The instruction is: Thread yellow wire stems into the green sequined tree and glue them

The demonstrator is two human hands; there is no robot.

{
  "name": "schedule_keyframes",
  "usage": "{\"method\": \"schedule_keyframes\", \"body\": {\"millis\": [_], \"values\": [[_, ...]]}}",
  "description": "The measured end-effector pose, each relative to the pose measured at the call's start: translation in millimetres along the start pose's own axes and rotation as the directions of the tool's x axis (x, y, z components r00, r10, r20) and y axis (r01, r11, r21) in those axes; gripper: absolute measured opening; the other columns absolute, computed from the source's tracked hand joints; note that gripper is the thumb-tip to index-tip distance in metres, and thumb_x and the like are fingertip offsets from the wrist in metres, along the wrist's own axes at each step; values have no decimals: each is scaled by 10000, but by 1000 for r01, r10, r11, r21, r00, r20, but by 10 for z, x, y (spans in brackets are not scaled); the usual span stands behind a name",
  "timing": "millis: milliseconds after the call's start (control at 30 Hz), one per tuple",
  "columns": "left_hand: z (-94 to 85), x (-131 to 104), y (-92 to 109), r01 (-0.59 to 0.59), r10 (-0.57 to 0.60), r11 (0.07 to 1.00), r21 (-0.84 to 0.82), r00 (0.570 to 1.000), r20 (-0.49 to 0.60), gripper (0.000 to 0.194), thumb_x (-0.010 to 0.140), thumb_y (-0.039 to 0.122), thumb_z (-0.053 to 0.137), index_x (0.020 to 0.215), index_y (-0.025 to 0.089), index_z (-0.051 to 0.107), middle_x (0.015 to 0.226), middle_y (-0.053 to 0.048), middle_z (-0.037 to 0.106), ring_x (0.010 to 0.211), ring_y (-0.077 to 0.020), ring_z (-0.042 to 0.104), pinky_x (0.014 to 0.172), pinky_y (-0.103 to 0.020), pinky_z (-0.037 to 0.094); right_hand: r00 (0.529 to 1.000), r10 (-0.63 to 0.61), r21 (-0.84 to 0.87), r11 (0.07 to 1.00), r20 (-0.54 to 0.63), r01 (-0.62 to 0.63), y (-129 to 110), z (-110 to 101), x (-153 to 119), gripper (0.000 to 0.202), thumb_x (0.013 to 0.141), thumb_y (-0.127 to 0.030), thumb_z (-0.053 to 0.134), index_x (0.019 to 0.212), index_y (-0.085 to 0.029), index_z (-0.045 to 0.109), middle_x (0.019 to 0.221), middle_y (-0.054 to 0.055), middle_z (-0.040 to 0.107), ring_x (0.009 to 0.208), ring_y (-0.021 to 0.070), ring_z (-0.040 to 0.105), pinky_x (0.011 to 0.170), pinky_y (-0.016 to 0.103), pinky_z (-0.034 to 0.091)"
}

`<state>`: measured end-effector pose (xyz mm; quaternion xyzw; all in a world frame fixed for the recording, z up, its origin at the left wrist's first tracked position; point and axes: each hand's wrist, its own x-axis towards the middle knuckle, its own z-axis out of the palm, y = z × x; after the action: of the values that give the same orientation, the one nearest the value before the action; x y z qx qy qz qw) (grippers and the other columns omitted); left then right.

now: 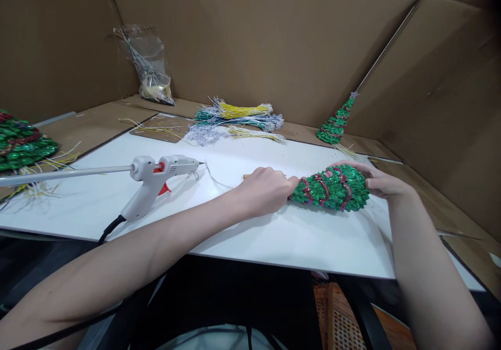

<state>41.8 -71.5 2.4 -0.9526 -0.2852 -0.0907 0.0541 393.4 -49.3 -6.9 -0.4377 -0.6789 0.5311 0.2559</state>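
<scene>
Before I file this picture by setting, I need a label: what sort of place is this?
Most likely a small craft workspace: a glue gun, bundles of thin coloured stems and a glittery green tree in hand, at a white tabletop backed by cardboard walls.

Green cone-shaped decorative tree [336, 188] looks rough, ruffled, foil-shiny with glitter. White pistol-shaped plastic glue gun [141, 199] is smooth, low-sheen; its small red trigger [164, 188] looks plastic, thin pointed tip [202, 163] looks metal. White flat tabletop [250, 243] is smooth, glossy. Tall brown cardboard walls [254, 36] are matt, creased. Clear plastic bag [151, 52] is glossy, crinkled. Silvery tinsel pile [206, 136] reads rough, shiny.
</scene>
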Motion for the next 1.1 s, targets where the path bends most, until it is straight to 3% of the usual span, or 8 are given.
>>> {"method": "schedule_keyframes", "body": {"millis": [133,367,567,800,900,1100], "values": [[-23,-24,14,123,-123,991,-57,992,2,175,900,186,453,1003,154,590,742,-93,671,624,-225,625,499,-282,236,1000,4,-2,1000,12,-4,-5,2,3,737,623,-562,784,1278,-280,600,1314,70,614,1173,317,586,895,370,522],[-32,-30,39,170,-169,977,-130,985,14,157,873,160,472,941,156,613,788,-99,686,670,-227,637,525,-287,247,1000,9,-6,1000,-5,-9,-3,-3,-8,738,611,-554,795,1276,-299,605,1317,62,615,1169,321,590,894,382,516],[-7,-12,27,76,-78,992,-102,997,-11,145,822,106,513,912,150,618,774,-79,687,647,-201,620,513,-284,235,1000,10,-3,1000,-4,-10,5,-16,-19,742,614,-557,793,1283,-299,601,1332,62,605,1180,324,584,890,381,522],[114,-26,20,-84,90,992,91,993,-75,297,734,-12,495,985,120,585,681,-77,668,606,-206,608,487,-295,201,1000,12,13,1000,-7,-12,26,-16,7,742,602,-555,803,1273,-305,611,1298,52,628,1156,310,603,876,366,529],[117,-16,19,-63,68,995,72,995,-70,248,767,7,491,962,125,590,683,-79,668,616,-208,614,490,-298,199,1000,1,17,1000,-2,-1,9,3,8,725,606,-560,800,1263,-311,620,1279,45,639,1135,301,617,868,358,531],[34,-17,-20,30,-36,986,-161,999,-29,164,847,126,497,966,161,604,808,-61,693,679,-180,614,546,-275,270,1000,3,2,1000,-4,-3,3,5,-7,726,615,-557,795,1274,-316,610,1306,41,625,1155,296,606,880,349,529]]}}
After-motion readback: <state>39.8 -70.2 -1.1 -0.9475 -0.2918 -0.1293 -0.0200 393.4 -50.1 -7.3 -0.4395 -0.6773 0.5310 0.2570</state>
